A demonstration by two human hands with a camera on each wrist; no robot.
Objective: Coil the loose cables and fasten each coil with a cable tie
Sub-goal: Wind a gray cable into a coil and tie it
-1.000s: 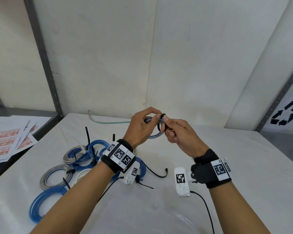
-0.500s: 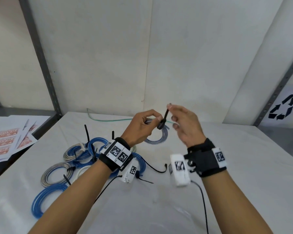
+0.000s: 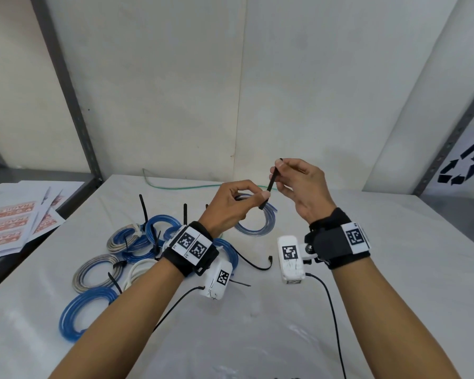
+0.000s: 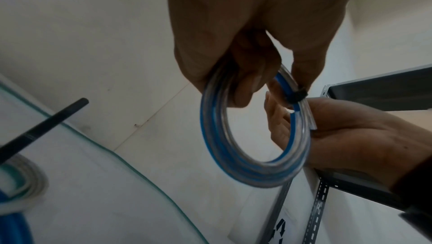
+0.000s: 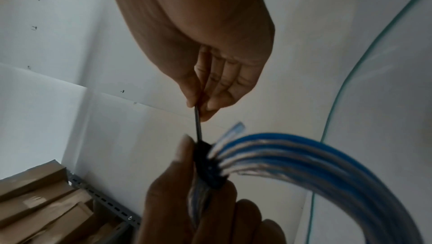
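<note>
My left hand [image 3: 241, 203] holds a small coil of blue and clear cable [image 3: 257, 228] up above the table, pinching it where a black cable tie [image 3: 270, 184] wraps it. In the left wrist view the coil [image 4: 236, 159] hangs from my fingers with the tie's band [image 4: 299, 96] round it. My right hand [image 3: 288, 176] pinches the tie's free tail, which runs taut up and to the right. In the right wrist view the tail [image 5: 198, 126] rises from the wrapped band [image 5: 208, 164] to my right fingertips [image 5: 205, 103].
Several tied coils, blue [image 3: 85, 313], grey [image 3: 93, 272] and white [image 3: 137, 272], lie at the table's left. A loose black tie [image 3: 255, 265] lies near the middle. A thin green cable [image 3: 181, 187] runs along the back. Printed sheets [image 3: 14, 222] lie on the left shelf.
My right hand has drawn the tie's tail up and to the right, away from the coil. The band round the coil has grown smaller. My left hand has stayed nearly still.
</note>
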